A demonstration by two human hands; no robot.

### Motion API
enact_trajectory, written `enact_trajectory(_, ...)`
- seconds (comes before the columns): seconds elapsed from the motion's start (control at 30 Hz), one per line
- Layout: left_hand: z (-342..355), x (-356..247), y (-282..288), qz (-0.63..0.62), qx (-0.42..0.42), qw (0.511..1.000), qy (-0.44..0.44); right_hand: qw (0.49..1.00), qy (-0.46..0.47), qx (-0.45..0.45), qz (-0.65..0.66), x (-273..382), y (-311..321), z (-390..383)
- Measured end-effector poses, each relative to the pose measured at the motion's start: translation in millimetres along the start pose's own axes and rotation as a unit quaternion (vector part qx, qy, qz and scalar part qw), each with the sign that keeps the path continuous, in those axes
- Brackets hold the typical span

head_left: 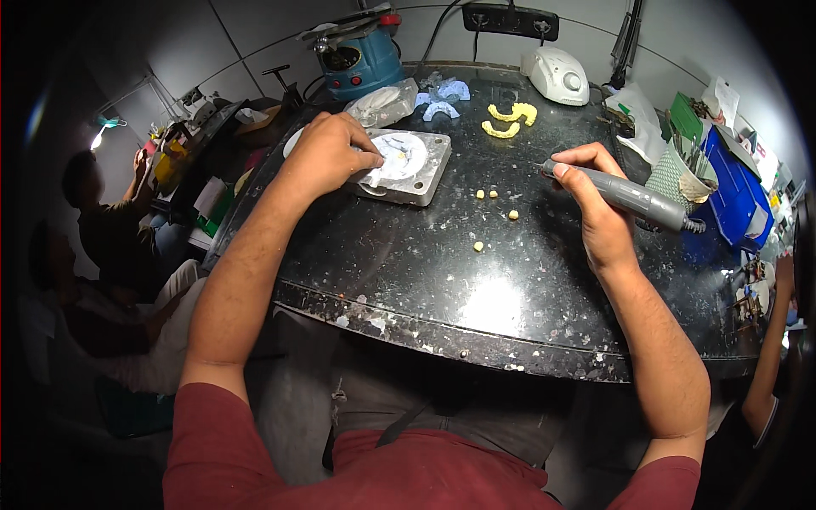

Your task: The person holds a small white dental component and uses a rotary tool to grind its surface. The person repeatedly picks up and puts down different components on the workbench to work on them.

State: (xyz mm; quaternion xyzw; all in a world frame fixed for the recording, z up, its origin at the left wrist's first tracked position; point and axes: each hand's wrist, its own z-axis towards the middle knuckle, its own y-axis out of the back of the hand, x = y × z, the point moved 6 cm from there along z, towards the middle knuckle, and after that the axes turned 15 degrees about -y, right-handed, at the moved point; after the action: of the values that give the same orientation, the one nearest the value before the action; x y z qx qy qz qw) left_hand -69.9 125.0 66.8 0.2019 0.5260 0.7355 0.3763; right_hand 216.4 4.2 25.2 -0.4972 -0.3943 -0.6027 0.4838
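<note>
My left hand [333,149] is closed, thumb and fingertips together at the left side of the white plaster [414,153] set in a square metal flask [432,180]. Whatever it pinches, if anything, is too small to make out. A small yellow spot shows on the plaster beside the thumb. My right hand [603,212] is wrapped round a grey rotary handpiece [639,199], its tip pointing left and its cord end to the right, held above the table. Between the hands, several small pale-yellow tooth-like pieces [513,215] lie apart on the black tabletop [399,263].
Behind the flask are a grey-white block [382,104], blue arch-shaped pieces [440,111] and yellow arches [500,130]. A blue machine [365,61] and a white control unit [557,75] stand at the back. A mesh tool cup [677,177] and blue bin [736,191] stand right. People sit left.
</note>
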Motion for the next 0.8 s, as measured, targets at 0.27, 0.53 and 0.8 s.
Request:
enact_trajectory(0.27, 7, 9, -11, -0.078, 0.03, 0.996, 0.045, 0.999, -0.018, 0.002, -0.036, 2, -2, -2)
enact_trajectory(0.53, 14, -2, 9, -0.084, -0.048, 0.993, 0.065, 1.0, -0.002, -0.009, -0.025, 0, -1, 1)
enact_trajectory(0.8, 11, 11, -9, -0.04, 0.062, 0.992, 0.105, 0.999, -0.006, 0.007, -0.042, 1, -6, -1)
